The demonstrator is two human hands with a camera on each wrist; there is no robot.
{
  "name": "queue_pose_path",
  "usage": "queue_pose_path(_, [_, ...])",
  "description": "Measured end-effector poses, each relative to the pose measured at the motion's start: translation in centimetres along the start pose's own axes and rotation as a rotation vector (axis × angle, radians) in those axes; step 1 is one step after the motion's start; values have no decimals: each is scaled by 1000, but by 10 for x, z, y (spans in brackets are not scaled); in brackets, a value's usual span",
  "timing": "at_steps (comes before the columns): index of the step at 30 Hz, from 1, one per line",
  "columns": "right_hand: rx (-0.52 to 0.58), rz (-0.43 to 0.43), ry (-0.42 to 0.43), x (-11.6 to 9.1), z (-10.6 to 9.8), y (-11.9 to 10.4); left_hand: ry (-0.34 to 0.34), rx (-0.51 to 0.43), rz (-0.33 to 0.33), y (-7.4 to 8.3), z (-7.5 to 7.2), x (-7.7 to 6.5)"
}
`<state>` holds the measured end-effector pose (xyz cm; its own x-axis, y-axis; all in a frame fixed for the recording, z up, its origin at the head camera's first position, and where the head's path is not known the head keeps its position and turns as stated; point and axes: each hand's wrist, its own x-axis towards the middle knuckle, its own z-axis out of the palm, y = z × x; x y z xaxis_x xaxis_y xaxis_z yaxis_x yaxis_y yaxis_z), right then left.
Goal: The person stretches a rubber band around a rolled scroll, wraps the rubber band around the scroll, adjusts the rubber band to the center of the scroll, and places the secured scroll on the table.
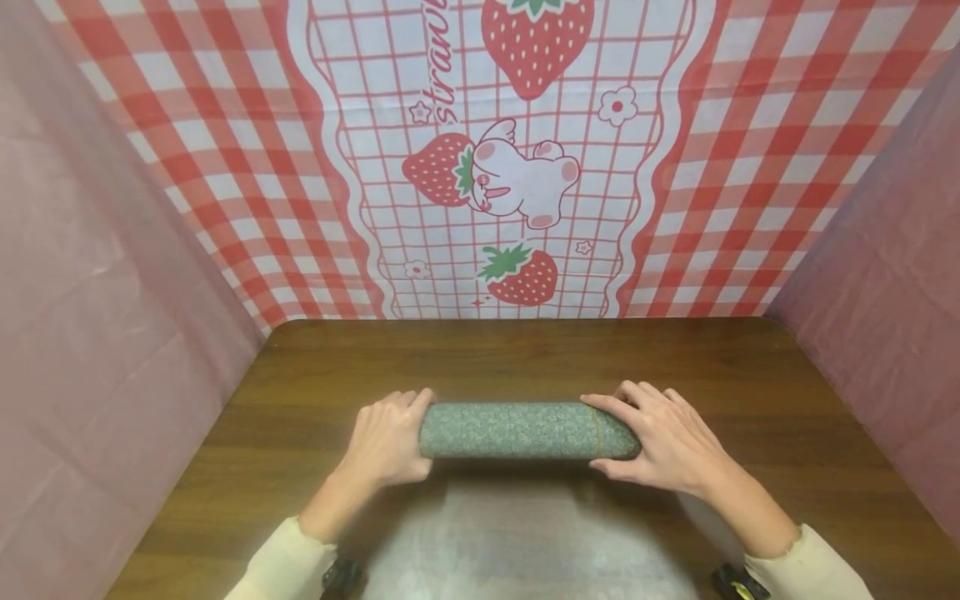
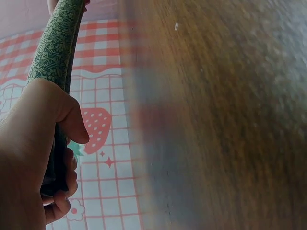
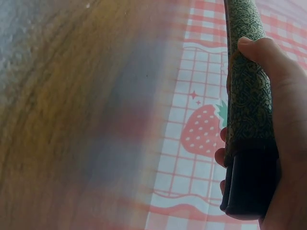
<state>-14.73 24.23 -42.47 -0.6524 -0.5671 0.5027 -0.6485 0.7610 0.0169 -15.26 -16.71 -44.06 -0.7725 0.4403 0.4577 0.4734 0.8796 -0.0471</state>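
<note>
A long green floral-patterned tube is held level above the wooden table, with a thin gold line near its right end. My left hand grips its left end, thumb on the near side and fingers around the far side. My right hand holds the right end in the same way. The left wrist view shows the left hand wrapped around a dark end of the tube. In the right wrist view, a black end cap sticks out below the right hand.
The brown wooden table reflects light at its front. Behind it hangs a red-and-white checked cloth printed with strawberries. Pink curtains close off both sides. Dark wrist devices sit at the cream sleeves.
</note>
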Motion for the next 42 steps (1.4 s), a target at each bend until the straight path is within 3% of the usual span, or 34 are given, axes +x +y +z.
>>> queue_pose_path(12, [45, 22, -57, -9, 3, -2, 20, 4, 8, -2, 0, 0])
queue_pose_path(22, [97, -25, 50, -6, 2, 1, -16, -30, -8, -3, -2, 2])
queue_pose_path(29, [90, -42, 70, -2, 0, 0, 2, -31, -8, -2, -5, 1])
queue_pose_path(42, [2, -48, -22, -8, 6, -8, 2, -35, -28, -3, -2, -2])
